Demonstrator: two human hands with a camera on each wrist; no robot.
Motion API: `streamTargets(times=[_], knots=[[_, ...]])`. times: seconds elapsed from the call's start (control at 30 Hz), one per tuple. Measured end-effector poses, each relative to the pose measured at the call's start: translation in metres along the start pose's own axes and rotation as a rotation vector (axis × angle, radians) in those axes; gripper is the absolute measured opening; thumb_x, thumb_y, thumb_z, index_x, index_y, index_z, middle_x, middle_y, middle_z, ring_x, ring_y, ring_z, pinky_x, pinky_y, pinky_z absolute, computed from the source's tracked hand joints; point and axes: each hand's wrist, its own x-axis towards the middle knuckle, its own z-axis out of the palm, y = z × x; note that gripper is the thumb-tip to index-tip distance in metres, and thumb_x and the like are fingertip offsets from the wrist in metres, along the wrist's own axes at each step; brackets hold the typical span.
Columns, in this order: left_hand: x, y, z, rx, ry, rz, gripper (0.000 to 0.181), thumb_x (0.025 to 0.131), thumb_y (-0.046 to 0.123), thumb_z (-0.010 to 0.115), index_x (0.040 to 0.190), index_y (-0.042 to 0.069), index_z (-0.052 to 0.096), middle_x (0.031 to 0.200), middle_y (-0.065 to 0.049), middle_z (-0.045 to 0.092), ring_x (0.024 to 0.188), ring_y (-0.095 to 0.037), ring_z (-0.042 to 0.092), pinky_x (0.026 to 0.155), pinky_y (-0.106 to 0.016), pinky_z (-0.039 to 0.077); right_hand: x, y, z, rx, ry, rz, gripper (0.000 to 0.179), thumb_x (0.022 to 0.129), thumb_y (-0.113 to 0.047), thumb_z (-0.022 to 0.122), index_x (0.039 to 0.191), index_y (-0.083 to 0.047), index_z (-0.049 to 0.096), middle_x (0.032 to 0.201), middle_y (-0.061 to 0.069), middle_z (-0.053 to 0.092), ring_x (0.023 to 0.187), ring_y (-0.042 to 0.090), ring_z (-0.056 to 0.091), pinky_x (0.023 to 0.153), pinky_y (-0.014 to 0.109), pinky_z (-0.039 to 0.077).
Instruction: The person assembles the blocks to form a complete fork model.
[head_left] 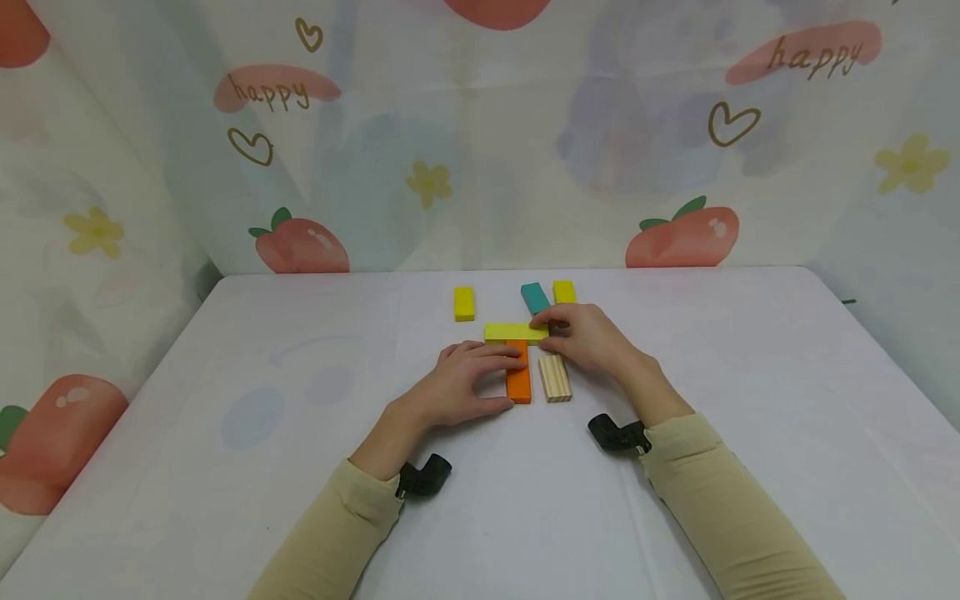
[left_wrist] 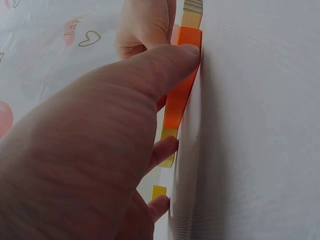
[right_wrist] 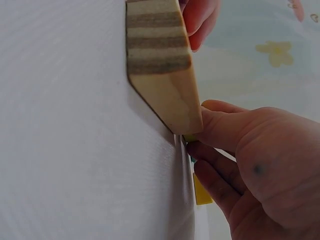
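An orange block (head_left: 518, 385) lies lengthwise on the table, its far end meeting a yellow-green block (head_left: 504, 333) set crosswise, so the two form a T. My left hand (head_left: 465, 383) holds the orange block, with the thumb at its near end and fingers over its top; in the left wrist view the thumb (left_wrist: 170, 65) overlaps the orange side. My right hand (head_left: 592, 337) pinches the right end of the yellow-green block between thumb and fingers. Just right of the orange block lies a striped wooden block (head_left: 555, 379), large in the right wrist view and under no finger.
Beyond the T lie a yellow block (head_left: 464, 304) at left, a teal block (head_left: 535, 297), and another yellow block (head_left: 564, 292) partly behind my right hand. A white cloth covers the table (head_left: 262, 517); a printed curtain (head_left: 480, 167) stands along its far edge.
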Motion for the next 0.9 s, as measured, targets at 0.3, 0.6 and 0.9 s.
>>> streamTargets(times=[0.3,0.6,0.9], knots=[[0.0002,0.0005,0.0004,0.005,-0.002,-0.002,0.049,0.095,0.034,0.074,0.141,0.022,0.064,0.154,0.004,0.051,0.145,-0.03,0.038,0.119,-0.057,0.021,-0.0016,-0.0003,-0.0005,0.001,0.001,-0.01,0.031,0.095,-0.008,0.072,0.126,-0.007,0.07,0.132,0.015,0.066,0.125,0.035,0.061,0.11,0.052,0.045],[-0.0001,-0.0003,0.0009,0.005,0.003,-0.003,0.049,0.095,0.034,0.074,0.141,0.023,0.063,0.154,0.005,0.051,0.145,-0.03,0.038,0.119,-0.057,0.021,-0.0011,-0.0006,-0.0007,0.001,-0.002,-0.015,0.031,0.095,-0.008,0.072,0.126,-0.006,0.07,0.131,0.015,0.067,0.125,0.035,0.061,0.11,0.051,0.045],[-0.0001,-0.0005,0.0011,-0.002,0.01,0.004,0.048,0.094,0.034,0.074,0.14,0.022,0.064,0.153,0.004,0.052,0.143,-0.03,0.04,0.119,-0.058,0.022,-0.0019,-0.0007,-0.0009,-0.001,-0.002,-0.025,0.032,0.095,-0.008,0.072,0.126,-0.006,0.069,0.131,0.015,0.067,0.124,0.035,0.06,0.11,0.052,0.045]])
